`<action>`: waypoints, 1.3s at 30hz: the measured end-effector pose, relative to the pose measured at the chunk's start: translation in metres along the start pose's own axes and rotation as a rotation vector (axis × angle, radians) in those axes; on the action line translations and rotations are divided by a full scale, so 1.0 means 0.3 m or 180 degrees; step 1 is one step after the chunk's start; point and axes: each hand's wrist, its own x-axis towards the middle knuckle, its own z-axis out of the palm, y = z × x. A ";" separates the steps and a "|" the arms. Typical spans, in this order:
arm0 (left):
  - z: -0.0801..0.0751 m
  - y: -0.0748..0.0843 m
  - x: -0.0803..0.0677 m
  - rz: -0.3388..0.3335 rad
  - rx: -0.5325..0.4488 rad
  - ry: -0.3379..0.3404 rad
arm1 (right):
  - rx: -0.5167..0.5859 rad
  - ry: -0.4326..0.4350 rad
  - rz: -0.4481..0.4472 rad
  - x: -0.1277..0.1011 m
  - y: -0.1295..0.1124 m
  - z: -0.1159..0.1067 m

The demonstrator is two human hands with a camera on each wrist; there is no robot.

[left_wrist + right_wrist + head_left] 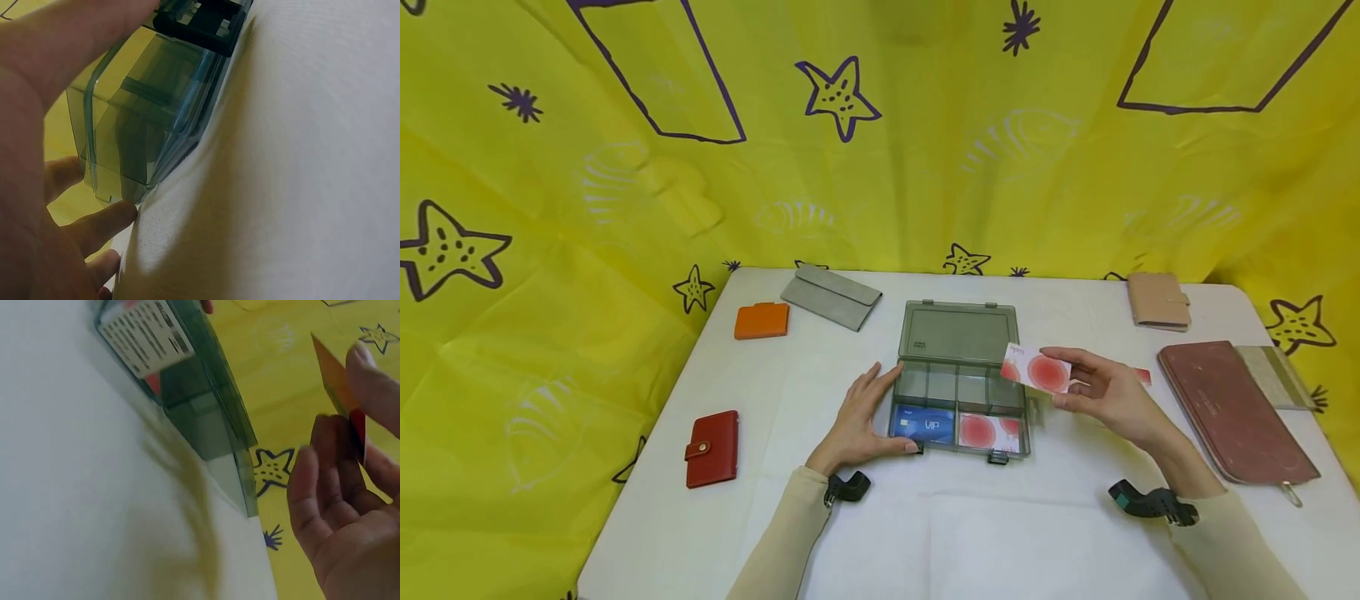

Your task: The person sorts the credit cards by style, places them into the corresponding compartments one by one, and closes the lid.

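Observation:
A translucent grey-green compartment box [964, 450] stands on the table with its lid [958, 331] laid back. My left hand [861, 417] spreads along the box's left side, thumb at the front corner by a black latch [194, 25], fingertips touching the side wall. A blue VIP card [925, 424] lies in the front left compartment and a white card with red circles [990, 432] in the front right one. My right hand [1105, 396] pinches a similar red-circle card [1037, 369] between thumb and fingers, above the box's right end.
An orange card holder [762, 321], a grey envelope wallet [832, 296] and a red snap wallet [712, 450] lie left. At right are a tan wallet [1157, 300], a maroon zip pouch [1232, 412] and a beige item [1273, 377]. A red-edged piece [1142, 377] shows behind my right wrist.

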 end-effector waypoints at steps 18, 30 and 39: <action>-0.005 0.008 0.000 -0.0013 -0.0019 -0.0026 | -0.1461 -0.0310 -0.0385 -0.055 0.006 0.184; 0.005 -0.011 0.003 0.0119 0.0009 -0.0001 | -0.2089 0.0186 -0.0351 -0.028 -0.026 -0.046; 0.002 -0.012 0.004 0.0118 -0.0016 -0.0002 | -0.2677 -0.0190 0.0655 0.015 0.010 -0.258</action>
